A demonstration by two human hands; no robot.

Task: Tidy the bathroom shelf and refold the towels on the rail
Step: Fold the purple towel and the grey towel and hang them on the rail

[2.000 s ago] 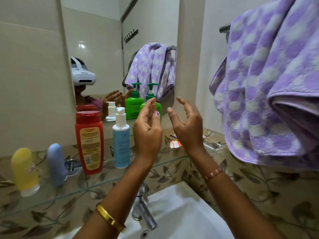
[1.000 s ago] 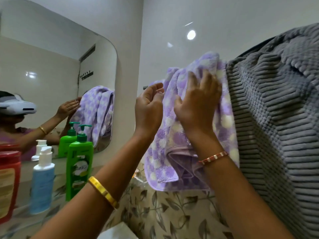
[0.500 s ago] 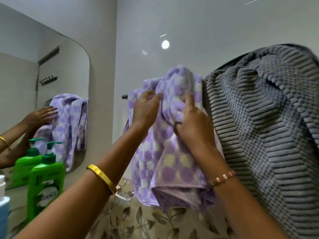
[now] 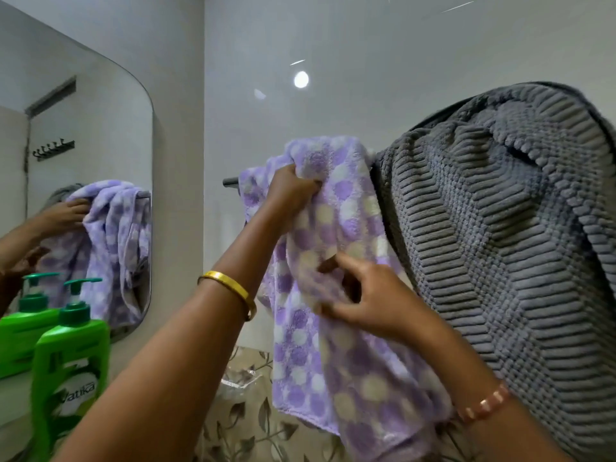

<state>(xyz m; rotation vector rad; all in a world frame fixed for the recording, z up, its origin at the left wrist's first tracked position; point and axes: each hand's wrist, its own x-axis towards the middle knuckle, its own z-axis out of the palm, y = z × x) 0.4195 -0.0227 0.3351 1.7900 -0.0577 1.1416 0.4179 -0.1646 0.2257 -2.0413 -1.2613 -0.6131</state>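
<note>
- The purple checked towel (image 4: 336,378) hangs bunched over the rail (image 4: 230,182), pressed against the grey ribbed towel (image 4: 520,248) beside it.
- It looks soft, light and limp, so it should slump wherever it is unsupported; the hem corners seem the best hold for refolding.
- The left hand (image 4: 291,195) clenches a fistful at the top, by the rail.
- The right hand (image 4: 370,301) pinches a fold lower down, fingers curled into the pile.
- A green pump bottle (image 4: 68,371) stands below the mirror (image 4: 100,128).

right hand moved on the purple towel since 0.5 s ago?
Yes. The right hand dropped down the purple towel, further below the rail; the left hand grips near the top.
</note>
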